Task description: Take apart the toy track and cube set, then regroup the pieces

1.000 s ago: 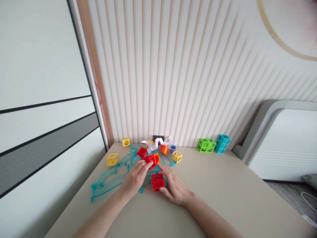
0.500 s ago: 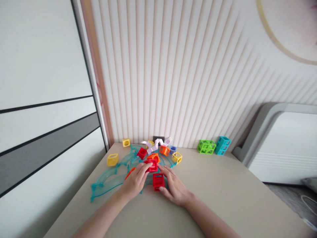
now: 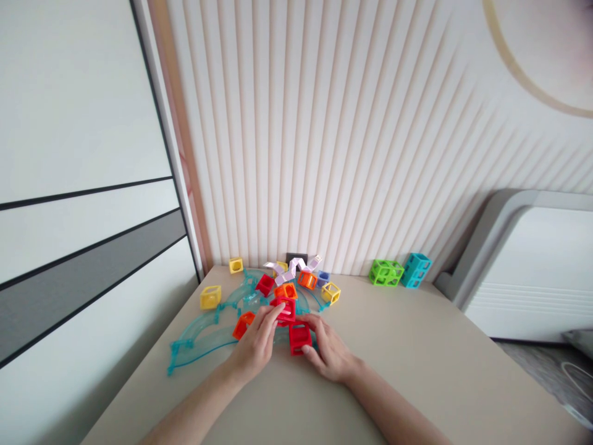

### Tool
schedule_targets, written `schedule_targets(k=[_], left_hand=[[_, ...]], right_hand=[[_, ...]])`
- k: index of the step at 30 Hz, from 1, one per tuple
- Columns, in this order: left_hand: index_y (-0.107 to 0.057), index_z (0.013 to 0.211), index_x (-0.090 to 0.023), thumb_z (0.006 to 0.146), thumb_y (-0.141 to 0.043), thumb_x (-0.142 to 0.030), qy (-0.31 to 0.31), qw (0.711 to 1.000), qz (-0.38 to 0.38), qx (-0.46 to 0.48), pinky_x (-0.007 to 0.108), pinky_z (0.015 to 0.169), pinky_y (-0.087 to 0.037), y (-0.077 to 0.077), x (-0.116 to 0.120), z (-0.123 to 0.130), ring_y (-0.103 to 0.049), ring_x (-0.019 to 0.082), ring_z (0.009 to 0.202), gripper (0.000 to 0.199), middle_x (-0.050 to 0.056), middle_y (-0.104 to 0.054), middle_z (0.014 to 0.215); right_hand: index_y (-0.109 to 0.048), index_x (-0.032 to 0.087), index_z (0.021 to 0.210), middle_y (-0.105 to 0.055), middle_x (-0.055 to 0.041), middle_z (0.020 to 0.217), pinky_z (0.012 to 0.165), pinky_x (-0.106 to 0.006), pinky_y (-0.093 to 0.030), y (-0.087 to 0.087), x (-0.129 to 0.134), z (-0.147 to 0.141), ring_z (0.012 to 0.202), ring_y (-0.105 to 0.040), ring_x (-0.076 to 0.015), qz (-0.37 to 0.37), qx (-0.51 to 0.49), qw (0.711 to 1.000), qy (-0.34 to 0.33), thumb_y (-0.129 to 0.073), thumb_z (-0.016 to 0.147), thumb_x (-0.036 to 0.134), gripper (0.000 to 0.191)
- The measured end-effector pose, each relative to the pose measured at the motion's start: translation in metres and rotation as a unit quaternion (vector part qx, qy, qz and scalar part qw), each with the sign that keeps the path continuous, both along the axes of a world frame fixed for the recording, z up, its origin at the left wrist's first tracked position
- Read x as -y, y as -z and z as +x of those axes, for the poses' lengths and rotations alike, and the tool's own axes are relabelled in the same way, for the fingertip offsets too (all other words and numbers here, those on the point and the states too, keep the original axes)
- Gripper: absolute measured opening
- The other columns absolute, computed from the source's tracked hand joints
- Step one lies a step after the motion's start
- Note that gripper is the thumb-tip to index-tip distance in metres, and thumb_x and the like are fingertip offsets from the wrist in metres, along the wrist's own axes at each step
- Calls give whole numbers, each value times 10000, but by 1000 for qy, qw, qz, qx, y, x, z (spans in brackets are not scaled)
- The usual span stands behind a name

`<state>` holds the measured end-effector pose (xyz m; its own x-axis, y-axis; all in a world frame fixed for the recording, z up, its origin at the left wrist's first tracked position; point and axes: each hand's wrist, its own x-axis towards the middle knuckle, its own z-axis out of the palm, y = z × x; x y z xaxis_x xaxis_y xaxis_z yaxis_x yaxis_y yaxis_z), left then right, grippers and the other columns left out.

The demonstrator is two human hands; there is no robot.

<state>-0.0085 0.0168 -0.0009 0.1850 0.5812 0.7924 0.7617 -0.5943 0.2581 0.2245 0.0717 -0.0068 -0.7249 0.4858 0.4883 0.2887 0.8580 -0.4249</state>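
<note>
My left hand (image 3: 256, 343) is closed on a red open-frame cube (image 3: 286, 311), fingers over its left side. Just in front of it, a second red cube (image 3: 300, 339) is held in my right hand (image 3: 328, 349), with the thumb at its lower right and the fingers along its top right. The two red cubes are close together; whether they touch is unclear. An orange cube (image 3: 243, 325) lies left of my left hand, and another orange cube (image 3: 285, 291) is right behind the first red one. Translucent teal track pieces (image 3: 204, 343) spread beneath and to the left.
Behind the hands lie a red cube (image 3: 265, 284), an orange cube (image 3: 307, 279), yellow cubes (image 3: 210, 298) and a pale purple folded piece (image 3: 291, 270). Green blocks (image 3: 386, 272) and a teal block (image 3: 416, 270) stand by the ribbed wall at the right.
The nearer red cube has moved slightly right and up with my right hand. My left hand has shifted slightly, and more of the orange cube beside it shows.
</note>
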Motion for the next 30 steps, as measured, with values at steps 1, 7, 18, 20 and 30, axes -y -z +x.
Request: schedule_targets(k=[1, 7, 18, 20, 30], left_hand=[[-414, 1474, -196, 1045, -354, -106, 2, 1000, -4, 1, 353, 912, -605, 0, 0, 0, -683, 216, 1060, 442, 119, -644, 1139], [-433, 1465, -201, 1035, -355, -88, 15, 999, -28, 7, 353, 899, -604, 4, -2, 0, -678, 219, 1046, 451, 118, -636, 1132], [-452, 1445, -198, 1020, -356, -58, 17, 998, -56, 33, 348, 929, -587, 9, -4, 3, -659, 208, 1082, 458, 119, -624, 1174], [-455, 1439, -198, 1015, -353, -48, 17, 998, -53, 36, 345, 922, -588, 10, -4, 4, -659, 206, 1073, 461, 118, -623, 1165], [-540, 1269, -188, 1006, -396, -67, -5, 998, 24, 57, 323, 867, -587, 7, 2, 2, -660, 205, 1022, 323, 113, -620, 1102]], right_hand=[[-381, 193, 1430, -631, -166, 1312, 1025, -414, -524, 1, 0, 0, 1212, -619, -282, -7, -2, 1000, 6, -400, 1041, 483, 486], [-364, 220, 1402, -675, -154, 1209, 882, -380, -589, 9, 0, 2, 980, -699, -268, -34, -23, 998, 44, -352, 1052, 485, 440], [-302, 222, 1434, -694, -140, 1177, 829, -363, -614, 12, -1, 3, 906, -720, -245, -68, -42, 996, 44, -331, 1062, 471, 448], [-292, 220, 1430, -689, -144, 1194, 857, -361, -611, 14, -2, 4, 950, -722, -246, -52, -50, 996, 42, -327, 1064, 465, 442], [-298, 205, 1459, -664, -168, 1204, 913, -435, -602, 33, -11, 17, 1063, -704, -291, 27, -102, 990, 97, -366, 1049, 472, 494]])
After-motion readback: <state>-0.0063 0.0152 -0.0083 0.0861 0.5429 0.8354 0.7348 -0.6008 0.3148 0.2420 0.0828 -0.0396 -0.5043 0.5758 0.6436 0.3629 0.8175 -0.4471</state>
